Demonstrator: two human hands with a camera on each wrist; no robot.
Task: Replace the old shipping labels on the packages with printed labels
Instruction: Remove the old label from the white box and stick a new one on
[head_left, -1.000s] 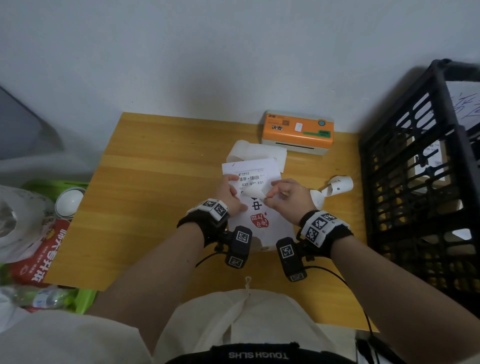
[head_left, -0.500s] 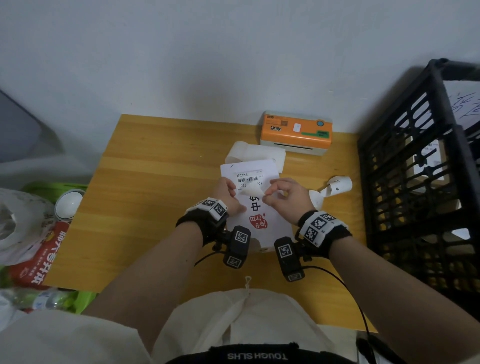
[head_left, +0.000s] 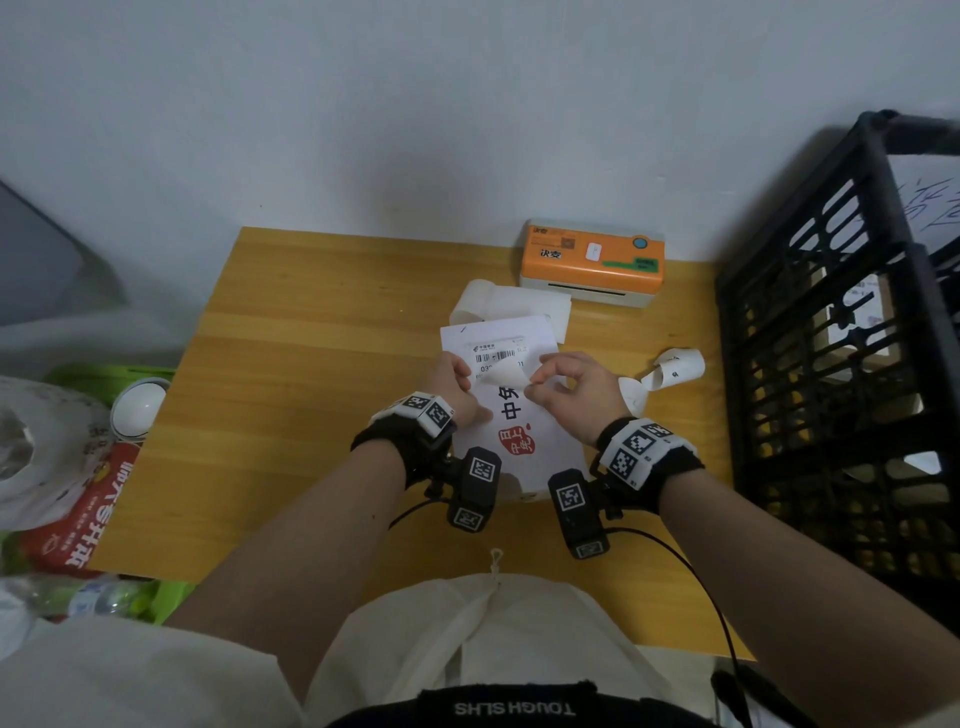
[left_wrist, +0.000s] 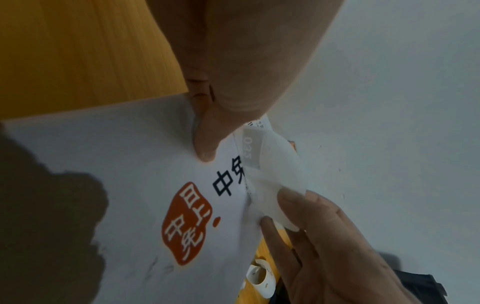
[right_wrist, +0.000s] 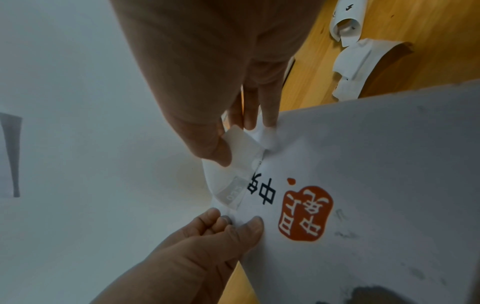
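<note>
A white package (head_left: 524, 431) with a red seal and black characters lies on the wooden table (head_left: 311, 389). Its old label (head_left: 496, 354), with a barcode, is stuck across the far end. My left hand (head_left: 467, 382) grips the package's left edge, thumb (left_wrist: 205, 144) pressed on top. My right hand (head_left: 537, 385) pinches the label's lifted corner flap (head_left: 503, 375), which curls up off the package. The left wrist view shows the flap (left_wrist: 279, 174) between the right fingers (left_wrist: 298, 203). In the right wrist view the flap (right_wrist: 240, 144) sits under my right thumb.
An orange label printer (head_left: 592, 257) stands at the table's back, with a white label roll (head_left: 506, 304) in front of it. Curled peeled papers (head_left: 670, 371) lie right of the package. A black crate (head_left: 831, 364) stands at the right. Bags and a green bin (head_left: 78, 467) sit left of the table.
The lifted flap of the label looks slightly larger and farther up. Both hands stay in nearly the same places on the package.
</note>
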